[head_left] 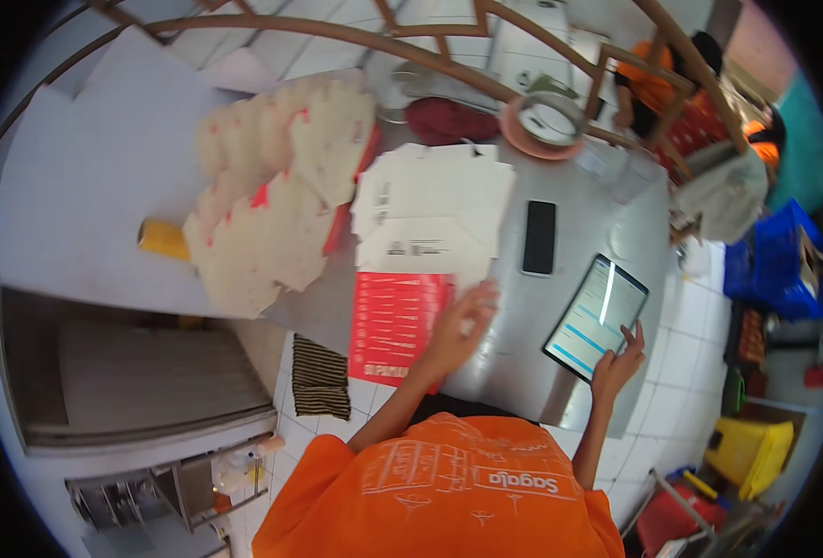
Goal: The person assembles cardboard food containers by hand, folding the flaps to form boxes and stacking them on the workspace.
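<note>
My left hand [467, 325] rests at the right edge of a red printed flat cardboard box [393, 321], fingers apart and slightly bent, with nothing visible in them. Beyond that red piece lies a stack of white flat cardboard boxes [434, 191]. At the right side of the metal table [500, 363], my right hand [619, 361] is over the lower right of a tablet [597, 312], its fingers apart and a fingertip at the screen. The tablet's screen is lit, with blue bars. Between the white stack and the tablet lies a black phone [540, 238].
Overlapping pale cardboard pieces [267, 214] cover the left side, beside a yellow roll [164, 239]. A dark red cloth [450, 121] and a round container [551, 119] sit at the back. Blue crates [788, 260] stand right; a co-worker in orange [649, 79] is beyond the brown railing [486, 84].
</note>
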### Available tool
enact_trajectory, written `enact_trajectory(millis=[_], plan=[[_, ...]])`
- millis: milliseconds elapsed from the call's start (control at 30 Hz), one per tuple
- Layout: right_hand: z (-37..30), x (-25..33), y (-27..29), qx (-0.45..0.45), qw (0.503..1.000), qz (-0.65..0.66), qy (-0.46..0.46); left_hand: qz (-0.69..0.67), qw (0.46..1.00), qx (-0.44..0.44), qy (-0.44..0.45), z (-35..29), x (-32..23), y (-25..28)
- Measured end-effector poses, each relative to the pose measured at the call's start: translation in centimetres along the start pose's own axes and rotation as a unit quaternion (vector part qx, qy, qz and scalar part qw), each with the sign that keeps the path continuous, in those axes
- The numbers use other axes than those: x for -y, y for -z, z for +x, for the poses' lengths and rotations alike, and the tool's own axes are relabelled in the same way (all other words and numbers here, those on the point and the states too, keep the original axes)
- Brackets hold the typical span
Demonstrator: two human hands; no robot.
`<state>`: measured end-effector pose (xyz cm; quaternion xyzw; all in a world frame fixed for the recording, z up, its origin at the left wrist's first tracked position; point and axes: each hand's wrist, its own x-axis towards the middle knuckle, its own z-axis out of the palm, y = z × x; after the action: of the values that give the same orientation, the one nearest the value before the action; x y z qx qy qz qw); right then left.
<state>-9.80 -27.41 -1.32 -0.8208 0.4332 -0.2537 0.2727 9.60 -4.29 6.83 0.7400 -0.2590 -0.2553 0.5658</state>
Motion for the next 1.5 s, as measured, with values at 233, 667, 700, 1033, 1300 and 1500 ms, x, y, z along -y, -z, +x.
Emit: enact_trajectory(millis=[233,667,700,1033,1300,1500], plan=[[-2.8,8.9,-7.1,0.258,0.941,0.221,0.003,0.096,0.772,-0.625,-0.063,-6.1,8.2,20.2],[-7.0,20.6,-16.4,0.374,0.892,0.202,0.155,0.323,0.754,-0.568,-0.068,0.3,10.9,28.1],[-8.1,20.1,-16.0,0.380,0.889,0.213,0.141,0.318,0.756,-0.567,-0.074,0.4,11.6,28.3],[-12.5,19.9,-10.3,0.369,0.898,0.239,-0.011,0.141,0.842,-0.520,-0.018,-0.8,14.5,27.8],[-13.7,30.7,-14.9,0.376,0.887,0.153,0.222,0.041,0.851,-0.523,-0.026,-9.8,14.1,23.9],[-20.3,35.4,-24.3,0.322,0.844,0.349,0.248,-0.195,0.928,-0.318,0.005,-16.6,17.2,27.8]])
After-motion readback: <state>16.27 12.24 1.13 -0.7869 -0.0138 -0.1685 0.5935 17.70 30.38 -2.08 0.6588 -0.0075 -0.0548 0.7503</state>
